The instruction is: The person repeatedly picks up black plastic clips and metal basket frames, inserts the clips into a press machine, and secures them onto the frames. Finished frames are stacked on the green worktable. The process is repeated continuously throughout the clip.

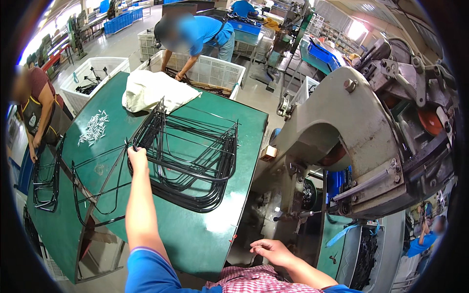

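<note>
Left hand [137,157] apparently grips black wire frames [188,156], fingers hidden.

The surface [205,234] is dark green with a glossy sheen. The stack of bent wire frames [190,156] on it is black, and so are the loose wire frames [46,183] at its left edge. The small pins [94,128] scattered there are silvery white. The crumpled cloth [151,90] is cream. The crates [215,71] behind are white. The press machine [342,127] is grey-beige with a red disc. The sleeve [146,271] is blue; the cloth on the lap [254,282] is red-and-white checked.
</note>
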Demonstrator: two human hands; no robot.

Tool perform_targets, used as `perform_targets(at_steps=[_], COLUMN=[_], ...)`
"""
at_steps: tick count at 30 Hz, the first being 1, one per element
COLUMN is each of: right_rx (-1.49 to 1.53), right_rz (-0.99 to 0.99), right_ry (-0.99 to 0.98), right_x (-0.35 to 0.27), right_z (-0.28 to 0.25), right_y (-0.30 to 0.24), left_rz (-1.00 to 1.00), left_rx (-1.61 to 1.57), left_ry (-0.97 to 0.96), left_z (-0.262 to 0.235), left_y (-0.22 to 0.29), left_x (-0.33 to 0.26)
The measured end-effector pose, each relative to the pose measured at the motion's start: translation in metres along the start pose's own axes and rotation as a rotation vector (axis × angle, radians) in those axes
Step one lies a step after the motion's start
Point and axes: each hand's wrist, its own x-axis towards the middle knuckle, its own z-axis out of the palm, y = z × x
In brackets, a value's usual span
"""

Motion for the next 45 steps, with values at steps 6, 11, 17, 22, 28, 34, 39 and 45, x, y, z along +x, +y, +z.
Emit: perform_targets(at_steps=[6, 11, 17, 22, 28, 34, 39, 45], right_rx=[0.029, 0.638, 0.362, 0.210, -0.395, -0.819, -0.433, -0.992], right_rz=[-0.618, -0.679, -0.912, -1.007, -1.324, -1.001, -0.439, -0.727], right_ry=[0.332, 0.203, -0.148, 0.062, 0.152, -0.462, 0.455, 1.054], right_x=[0.050, 0.136, 0.070, -0.013, -0.049, -0.097, -0.083, 0.035], right_z=[-0.006, -0.018, -0.007, 0.024, 0.043, -0.033, -0.142, -0.214], right_y=[-0.073, -0.151, -0.176, -0.158, -0.107, -0.084, -0.017, 0.034], left_rz=[0.594, 0.822, 0.789, 0.373, 0.083, -0.275, -0.410, -0.545], left_rx=[-0.358, -0.050, 0.185, -0.358, -0.510, -0.546, -0.833, -0.923], left_ry=[-0.224, -0.410, -0.930, -1.191, -1.285, -1.293, -1.208, -1.336], left_z=[0.025, 0.029, -0.035, -0.094, -0.082, -0.104, -0.116, -0.100], left_y=[0.090, 0.074, 0.067, 0.143, 0.233, 0.216, 0.235, 0.218], left_x=[-0.212, -0.355, -0.402, -0.411, -0.446, -0.468, -0.469, -0.466])
